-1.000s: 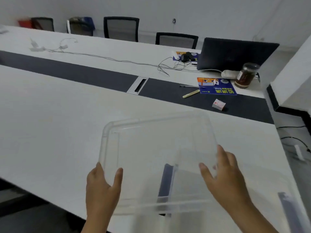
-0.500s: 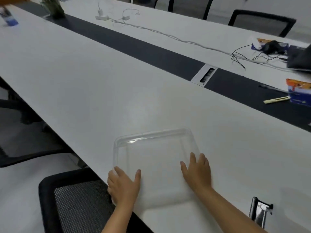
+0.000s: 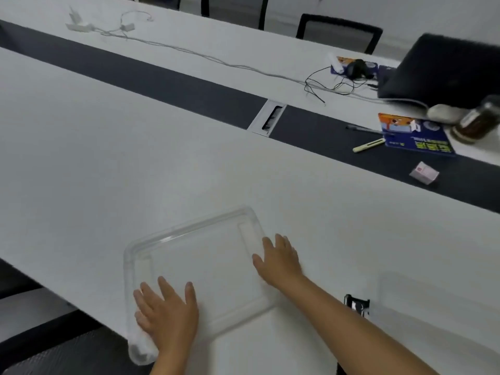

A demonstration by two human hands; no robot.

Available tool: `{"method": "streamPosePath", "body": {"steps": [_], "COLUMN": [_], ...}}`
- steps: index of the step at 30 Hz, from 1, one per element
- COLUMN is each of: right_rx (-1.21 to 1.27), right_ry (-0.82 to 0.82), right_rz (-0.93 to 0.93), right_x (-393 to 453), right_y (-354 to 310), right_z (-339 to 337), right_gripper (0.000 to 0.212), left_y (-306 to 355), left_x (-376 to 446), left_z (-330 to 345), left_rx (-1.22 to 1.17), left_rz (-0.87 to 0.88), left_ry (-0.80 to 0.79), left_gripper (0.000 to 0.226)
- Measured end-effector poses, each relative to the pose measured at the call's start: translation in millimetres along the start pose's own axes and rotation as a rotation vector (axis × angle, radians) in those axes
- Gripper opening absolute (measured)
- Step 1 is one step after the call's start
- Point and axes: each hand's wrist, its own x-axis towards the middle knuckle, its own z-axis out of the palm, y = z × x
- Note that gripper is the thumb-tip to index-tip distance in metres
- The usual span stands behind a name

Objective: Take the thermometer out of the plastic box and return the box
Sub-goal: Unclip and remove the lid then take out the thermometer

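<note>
You have the clear lid (image 3: 205,269) lying flat on the white table (image 3: 108,171) at its near edge, your left hand (image 3: 166,318) spread flat over its near-left corner and your right hand (image 3: 278,259) flat on its right edge, fingers open, gripping nothing. This looks like the opening step: lid set aside. The plastic box (image 3: 422,301) shows only faintly at your right, and the thermometer cannot be made out. Next, reach right into the box.
</note>
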Motion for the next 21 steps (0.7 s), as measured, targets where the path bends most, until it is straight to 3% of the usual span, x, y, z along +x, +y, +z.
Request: {"method": "streamPosePath", "body": {"steps": [3,7,11,14,16,18,21], "right_rx": [0.017,0.128,0.181,0.203,0.241,0.281,0.286], "right_ry": [0.139,0.343,0.396,0.363,0.356,0.403,0.563], "right_rz": [-0.042,0.087,0.263,0.280,0.213,0.099,-0.101], "right_x": [6,5,-6,-18,-32,-49,-81], "right_y": [41,137,236,272,284,287,285], "right_z": [-62,-128,-151,-147,-144,-142,-139], "right_gripper": [0.050,0.045,0.043,0.042,0.041,0.037,0.036], "left_y": [56,132,189,206,213,219,228], "left_x": [-24,-50,-66,-78,-89,-101,-124], "left_z": [17,56,97,110,107,89,57], "left_rx": [-0.047,0.013,0.140,0.156,-0.049,-0.407,-0.575], "left_rz": [0.211,0.468,0.552,0.574,0.569,0.547,0.750], "left_ry": [-0.084,-0.184,-0.224,-0.266,-0.381,-0.591,-0.807], "left_gripper": [0.060,0.058,0.056,0.050,0.043,0.041,0.036]}}
